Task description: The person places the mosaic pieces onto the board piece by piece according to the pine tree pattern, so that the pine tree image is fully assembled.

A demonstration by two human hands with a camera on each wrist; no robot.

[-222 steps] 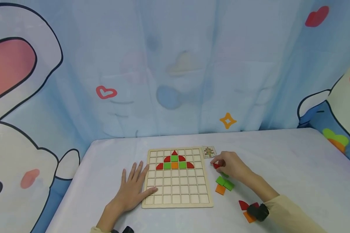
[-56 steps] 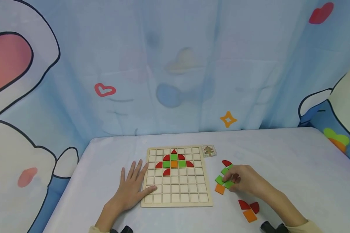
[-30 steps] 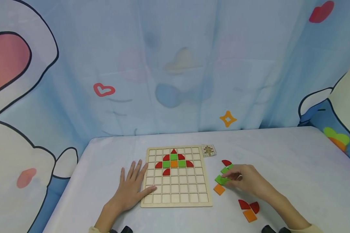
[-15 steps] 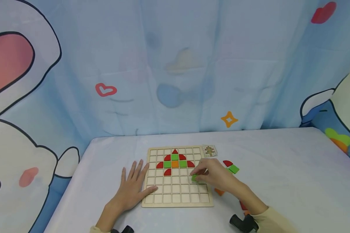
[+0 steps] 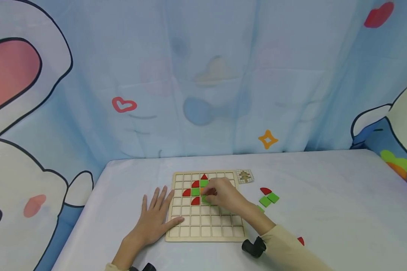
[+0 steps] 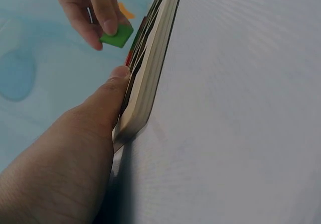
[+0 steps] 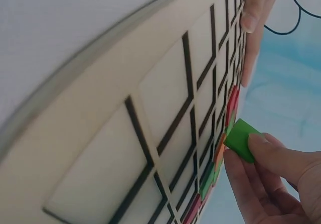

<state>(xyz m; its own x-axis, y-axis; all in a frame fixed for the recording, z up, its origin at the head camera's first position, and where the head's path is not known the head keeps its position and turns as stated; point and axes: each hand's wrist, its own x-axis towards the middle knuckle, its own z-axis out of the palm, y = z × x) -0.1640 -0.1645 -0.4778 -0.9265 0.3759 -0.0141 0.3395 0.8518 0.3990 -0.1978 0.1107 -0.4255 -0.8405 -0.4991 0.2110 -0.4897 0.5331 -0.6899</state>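
Note:
A wooden grid board (image 5: 205,238) lies on the table, with red, green and orange pieces set in its upper cells. My left hand (image 5: 152,222) rests with fingers spread along the board's left edge, the thumb on its surface. Between thumb and fingers, my right hand (image 5: 222,194) pinches a green square tile (image 7: 242,139) just above the board. That tile hangs beside a red quarter-round piece (image 5: 195,201) in the fourth row. The right hand hides part of the pattern. In the left wrist view the green tile (image 6: 117,36) shows tilted, apart from the board.
Right of the board lie a red quarter-round piece (image 5: 265,191) and green tiles (image 5: 273,197). Another red piece (image 5: 300,241) peeks out past the right sleeve, which covers other pieces. A small pattern card (image 5: 245,176) sits at the board's upper right corner.
A red quarter-round piece has gone into the fourth row. The right hand has picked up a green tile from the loose pieces and carried it left over the board. The left hand stays put.

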